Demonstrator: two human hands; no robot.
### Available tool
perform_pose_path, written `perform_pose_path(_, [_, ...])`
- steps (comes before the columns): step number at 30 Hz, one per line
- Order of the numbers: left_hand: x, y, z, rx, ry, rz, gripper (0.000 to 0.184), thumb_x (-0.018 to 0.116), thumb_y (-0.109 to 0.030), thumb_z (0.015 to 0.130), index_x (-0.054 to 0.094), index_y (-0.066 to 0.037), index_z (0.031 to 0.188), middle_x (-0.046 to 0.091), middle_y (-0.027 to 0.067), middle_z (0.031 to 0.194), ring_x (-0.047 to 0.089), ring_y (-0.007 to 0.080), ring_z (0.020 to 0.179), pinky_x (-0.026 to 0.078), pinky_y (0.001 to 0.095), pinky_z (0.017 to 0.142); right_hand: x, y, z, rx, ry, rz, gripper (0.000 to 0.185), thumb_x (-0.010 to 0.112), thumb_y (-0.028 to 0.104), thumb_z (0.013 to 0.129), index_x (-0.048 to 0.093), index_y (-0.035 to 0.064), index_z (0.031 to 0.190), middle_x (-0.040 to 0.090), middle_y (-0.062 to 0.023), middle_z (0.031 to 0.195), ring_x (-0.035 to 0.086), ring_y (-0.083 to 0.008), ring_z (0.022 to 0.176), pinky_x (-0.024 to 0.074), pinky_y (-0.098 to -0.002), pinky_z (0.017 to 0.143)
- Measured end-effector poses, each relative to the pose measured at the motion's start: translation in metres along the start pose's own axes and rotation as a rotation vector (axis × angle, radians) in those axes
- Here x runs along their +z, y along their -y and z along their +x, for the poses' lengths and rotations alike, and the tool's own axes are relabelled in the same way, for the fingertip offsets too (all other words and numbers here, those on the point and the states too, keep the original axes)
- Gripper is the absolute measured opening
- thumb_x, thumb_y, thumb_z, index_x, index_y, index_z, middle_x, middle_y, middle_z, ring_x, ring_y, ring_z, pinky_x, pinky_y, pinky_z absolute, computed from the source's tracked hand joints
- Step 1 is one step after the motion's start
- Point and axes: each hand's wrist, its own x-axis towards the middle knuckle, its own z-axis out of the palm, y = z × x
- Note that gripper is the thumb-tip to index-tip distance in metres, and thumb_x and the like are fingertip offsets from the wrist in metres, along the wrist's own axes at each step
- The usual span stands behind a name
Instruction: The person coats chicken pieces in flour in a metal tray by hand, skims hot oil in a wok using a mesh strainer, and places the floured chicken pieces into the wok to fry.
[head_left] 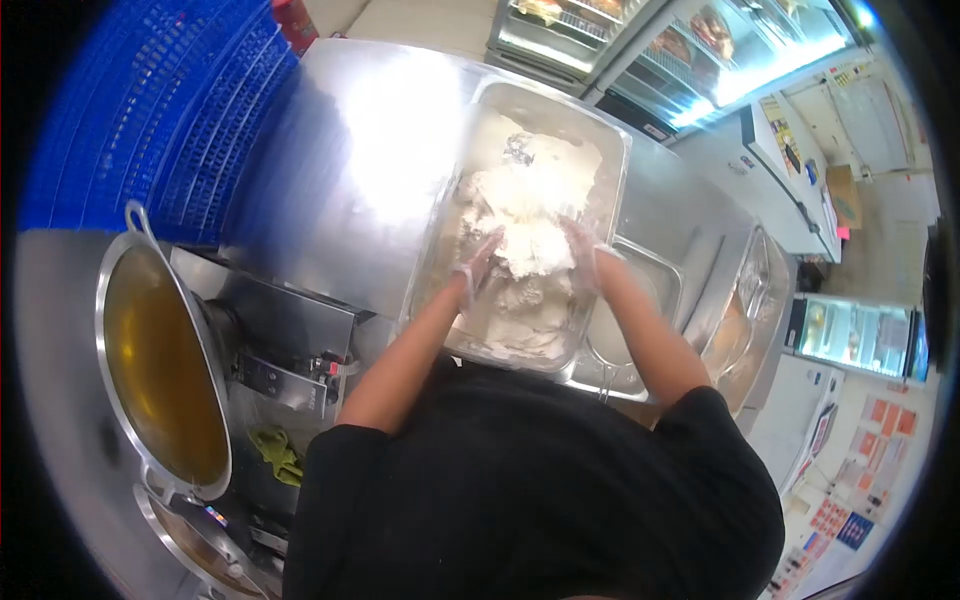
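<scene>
A deep metal tray (446, 240) holds a heap of white flour-like powder (535, 240), with lumpy coated pieces in it that I cannot make out. My left hand (482, 264) reaches into the near left side of the heap, fingers stretched forward and dusted white. On the opposite side my right hand (585, 250) touches the powder, its fingers also extended and pointing inward. Both hands wear thin clear gloves. Between them lies a bright clumpy mound; the fingertips are partly hidden by powder and glare.
Right of the tray sit a round strainer (607, 350) and another metal container (735, 320). A wide pan of golden oil (160, 365) stands at the left, below blue plastic baskets (150, 120). A green cloth (275, 453) lies near the pan. Glass-door fridges (720, 50) are behind.
</scene>
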Motion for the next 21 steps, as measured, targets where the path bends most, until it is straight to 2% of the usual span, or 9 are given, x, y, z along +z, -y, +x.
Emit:
perform_pose_path(2, [0.004,-0.024,-0.014,0.107,-0.006,0.077,0.099,0.046,-0.075,0.084,0.025,-0.008,0.154,0.034,0.0167,0.154,0.033,0.0276,0.141,0.029,0.0415,0.115,-0.011,-0.031,0.006,-0.184,0.031,-0.024,0.065,0.030,0.048,0.101,0.030,0.0081,0.151,0.034,-0.0100,0.156,0.031,-0.0277,0.143,0.0246,-0.0396,0.119])
perform_pose_path(4, [-0.024,-0.012,0.026,0.030,-0.098,0.392,0.084,0.049,-0.062,0.090,0.033,-0.005,0.150,0.046,0.0170,0.145,0.044,0.0270,0.132,0.035,0.0375,0.109,-0.012,-0.023,-0.003,0.061,0.014,0.146,0.063,0.034,0.042,0.101,0.027,0.0059,0.152,0.031,-0.0126,0.157,0.031,-0.0276,0.143,0.0249,-0.0383,0.119])
perform_pose_path(6, [-0.022,-0.016,0.024,0.044,-0.215,0.734,0.076,0.048,-0.054,0.095,0.034,-0.001,0.148,0.051,0.0194,0.140,0.049,0.0291,0.129,0.037,0.0360,0.109,-0.017,0.053,-0.016,0.633,-0.075,0.245,0.062,0.039,0.035,0.101,0.024,0.0047,0.153,0.029,-0.0151,0.157,0.032,-0.0262,0.143,0.0276,-0.0368,0.118])
perform_pose_path(7, [-0.008,-0.031,-0.012,0.090,-0.289,0.914,0.077,0.046,-0.053,0.096,0.032,0.002,0.148,0.050,0.0216,0.140,0.048,0.0315,0.130,0.035,0.0365,0.111,0.002,0.011,-0.014,0.192,0.005,-0.544,0.058,0.034,0.042,0.103,0.043,-0.0007,0.141,0.046,-0.0262,0.142,0.045,-0.0383,0.131,0.0304,-0.0411,0.115])
perform_pose_path(10, [-0.004,-0.029,-0.044,0.097,-0.147,1.286,0.075,0.035,-0.051,0.100,0.017,-0.002,0.154,0.038,0.0251,0.149,0.030,0.0366,0.143,0.018,0.0384,0.120,0.030,0.041,0.009,0.507,0.417,-0.621,0.060,0.029,0.045,0.104,0.041,-0.0001,0.142,0.050,-0.0295,0.135,0.047,-0.0413,0.127,0.0349,-0.0444,0.110])
perform_pose_path(11, [0.000,-0.027,-0.044,0.063,-0.005,1.415,0.075,0.033,-0.052,0.100,0.014,-0.004,0.155,0.036,0.0252,0.150,0.027,0.0368,0.144,0.015,0.0380,0.121,0.038,0.035,0.006,0.494,0.298,-0.554,0.060,0.027,0.045,0.104,0.042,0.0002,0.141,0.051,-0.0297,0.134,0.048,-0.0418,0.125,0.0359,-0.0459,0.107])
perform_pose_path(16, [-0.006,0.030,-0.016,0.108,0.235,1.327,0.075,0.029,-0.060,0.098,0.023,-0.009,0.154,0.031,0.0229,0.154,0.025,0.0381,0.144,0.013,0.0416,0.119,0.068,0.084,-0.026,0.648,-0.021,-0.386,0.051,0.027,0.035,0.103,0.063,0.0026,0.119,0.064,-0.0290,0.105,0.063,-0.0409,0.103,0.0474,-0.0511,0.092])
perform_pose_path(19, [-0.004,0.040,-0.007,-0.183,0.362,0.892,0.080,0.033,-0.063,0.095,0.027,-0.007,0.152,0.032,0.0229,0.154,0.028,0.0378,0.142,0.018,0.0431,0.117,0.137,-0.024,-0.026,0.539,-0.166,-0.354,0.062,0.023,0.048,0.103,0.059,0.0033,0.128,0.064,-0.0269,0.113,0.061,-0.0373,0.110,0.0457,-0.0483,0.096])
perform_pose_path(21, [0.001,0.045,-0.004,-0.320,0.404,0.641,0.083,0.036,-0.065,0.093,0.029,-0.006,0.151,0.032,0.0230,0.154,0.030,0.0375,0.141,0.021,0.0441,0.116,0.130,0.011,-0.027,0.875,-0.280,0.234,0.069,0.024,0.056,0.101,0.053,0.0033,0.135,0.062,-0.0237,0.121,0.059,-0.0349,0.115,0.0443,-0.0453,0.099])
